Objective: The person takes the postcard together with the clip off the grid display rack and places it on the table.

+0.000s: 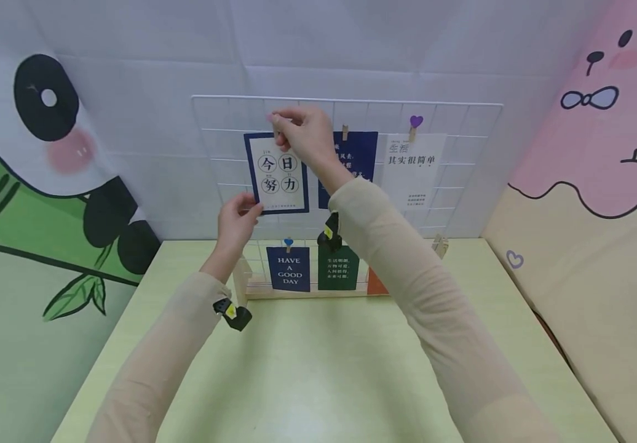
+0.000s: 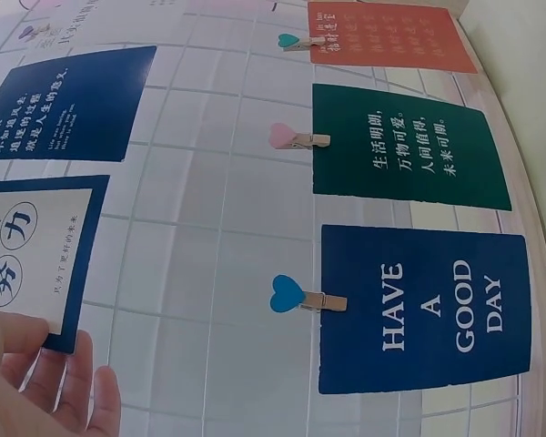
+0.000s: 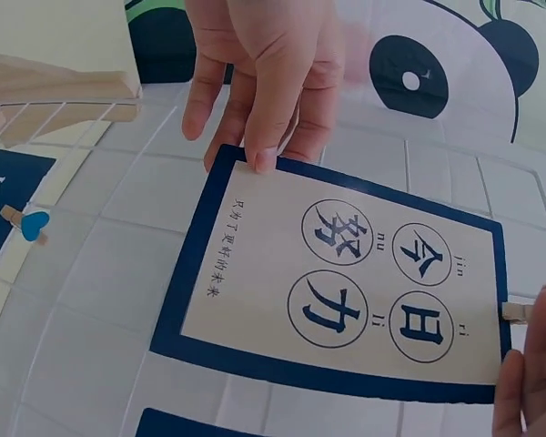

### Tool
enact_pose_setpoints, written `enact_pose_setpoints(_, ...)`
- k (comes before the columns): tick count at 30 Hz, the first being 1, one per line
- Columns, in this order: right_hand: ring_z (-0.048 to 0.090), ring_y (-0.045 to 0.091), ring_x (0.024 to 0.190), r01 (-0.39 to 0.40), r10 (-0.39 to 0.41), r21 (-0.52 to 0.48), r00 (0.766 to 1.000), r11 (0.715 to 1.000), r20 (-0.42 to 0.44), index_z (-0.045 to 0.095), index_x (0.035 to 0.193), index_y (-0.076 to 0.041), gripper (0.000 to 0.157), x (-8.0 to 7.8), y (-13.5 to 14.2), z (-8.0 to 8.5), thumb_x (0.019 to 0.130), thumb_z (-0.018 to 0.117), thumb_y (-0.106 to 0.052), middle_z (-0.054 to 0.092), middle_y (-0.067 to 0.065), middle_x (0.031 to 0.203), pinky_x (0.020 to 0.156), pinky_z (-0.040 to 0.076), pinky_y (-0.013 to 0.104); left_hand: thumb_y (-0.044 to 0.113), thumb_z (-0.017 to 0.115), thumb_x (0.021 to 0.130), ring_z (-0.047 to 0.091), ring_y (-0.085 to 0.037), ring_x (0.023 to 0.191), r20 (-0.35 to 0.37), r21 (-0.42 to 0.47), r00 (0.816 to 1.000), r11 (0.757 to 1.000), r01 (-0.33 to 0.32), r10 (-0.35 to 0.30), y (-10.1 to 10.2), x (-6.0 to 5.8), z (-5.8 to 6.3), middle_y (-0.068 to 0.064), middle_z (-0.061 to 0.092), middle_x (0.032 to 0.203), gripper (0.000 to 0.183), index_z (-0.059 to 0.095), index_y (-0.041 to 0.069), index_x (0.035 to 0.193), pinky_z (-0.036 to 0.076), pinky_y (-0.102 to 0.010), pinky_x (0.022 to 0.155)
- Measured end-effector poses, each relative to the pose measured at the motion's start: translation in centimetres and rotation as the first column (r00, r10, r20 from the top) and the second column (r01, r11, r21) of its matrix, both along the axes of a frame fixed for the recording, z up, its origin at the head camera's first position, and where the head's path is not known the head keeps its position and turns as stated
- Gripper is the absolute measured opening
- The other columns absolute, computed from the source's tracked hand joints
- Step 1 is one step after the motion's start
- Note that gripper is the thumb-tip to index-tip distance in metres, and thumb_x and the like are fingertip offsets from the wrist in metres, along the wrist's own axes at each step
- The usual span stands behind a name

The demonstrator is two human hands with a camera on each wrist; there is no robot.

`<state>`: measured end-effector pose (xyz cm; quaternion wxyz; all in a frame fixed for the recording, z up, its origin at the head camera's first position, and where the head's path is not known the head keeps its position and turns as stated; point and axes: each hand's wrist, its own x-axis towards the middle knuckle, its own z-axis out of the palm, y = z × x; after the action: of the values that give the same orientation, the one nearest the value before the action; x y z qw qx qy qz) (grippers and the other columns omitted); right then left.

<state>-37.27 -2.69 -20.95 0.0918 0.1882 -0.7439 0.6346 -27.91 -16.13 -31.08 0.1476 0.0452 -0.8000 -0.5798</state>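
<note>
A white card with a dark blue border (image 1: 281,198) hangs tilted against the upper left of a white wire grid (image 1: 208,130). My left hand (image 1: 235,221) pinches its lower left corner between thumb and fingers. At the card's top edge, my right hand (image 1: 308,136) pinches a small wooden clothespin (image 3: 516,312); a bit of its pink top shows by the fingertips in the head view. The right wrist view has the clothespin at the card's top edge, partly hidden by the fingers. How firmly it bites the grid cannot be made out.
Along the upper row hang a blue card (image 1: 364,154) and a white card (image 1: 415,169) under a purple heart clothespin (image 1: 415,122). Below are a blue card (image 2: 428,309), a green card (image 2: 409,146) and an orange card (image 2: 391,36). The grid stands on a pale table (image 1: 307,363).
</note>
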Motion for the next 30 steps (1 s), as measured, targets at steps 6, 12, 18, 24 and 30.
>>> enact_pose_setpoints(6,0.057,0.022,0.061,-0.007,0.004,-0.027,0.993,1.0,-0.114,0.067,0.097,-0.024,0.022,-3.4,0.3,-1.3,0.08,0.062,-0.036,0.059,0.009,0.067,0.058,0.049,0.027,0.014,0.051,0.09,0.051,-0.019,0.093,0.015,0.009,1.0,1.0,0.012,-0.012,0.0,0.0,-0.5,-0.01,0.055,0.103,0.021,0.053,0.001,0.106,0.044,-0.028,0.08)
enact_pose_setpoints(12,0.057,0.022,0.059,-0.02,0.026,0.048,0.991,0.999,-0.129,0.066,0.098,-0.025,0.022,-2.2,1.1,-1.5,0.08,0.061,-0.037,0.06,0.009,0.067,0.057,0.048,0.027,0.013,0.051,0.09,0.05,-0.019,0.094,0.027,0.023,0.999,0.999,0.026,-0.026,-0.2,0.4,-0.9,-0.01,0.055,0.104,0.021,0.053,0.001,0.107,0.044,-0.028,0.081)
enact_pose_setpoints(18,0.056,0.021,0.061,-0.077,0.087,0.103,0.991,0.992,-0.097,0.065,0.103,-0.014,0.022,4.8,2.5,-0.1,0.085,0.058,-0.026,0.059,0.01,0.067,0.06,0.049,0.025,0.016,0.05,0.09,0.05,-0.02,0.094,0.009,0.001,0.998,0.998,0.056,-0.056,-0.8,1.5,-1.5,-0.012,0.054,0.105,0.025,0.052,-0.001,0.109,0.044,-0.028,0.081)
enact_pose_setpoints(24,0.055,0.019,0.059,-0.102,0.116,0.141,0.989,0.985,-0.092,0.064,0.104,-0.01,0.024,7.5,3.9,-0.7,0.086,0.058,-0.024,0.058,0.009,0.065,0.062,0.049,0.028,0.017,0.051,0.09,0.05,-0.02,0.093,0.005,0.03,0.998,0.997,0.069,-0.069,-1.8,2.5,-2.0,-0.013,0.054,0.106,0.028,0.051,-0.002,0.111,0.045,-0.027,0.081)
enact_pose_setpoints(30,0.056,0.02,0.058,-0.127,0.139,0.139,0.988,0.982,-0.073,0.064,0.104,-0.01,0.024,8.0,5.4,-1.5,0.085,0.059,-0.024,0.058,0.01,0.065,0.061,0.049,0.027,0.02,0.051,0.09,0.05,-0.019,0.095,0.032,0.032,0.998,0.999,0.043,-0.044,-2.8,3.3,-2.2,-0.014,0.053,0.109,0.032,0.05,-0.002,0.114,0.045,-0.025,0.081)
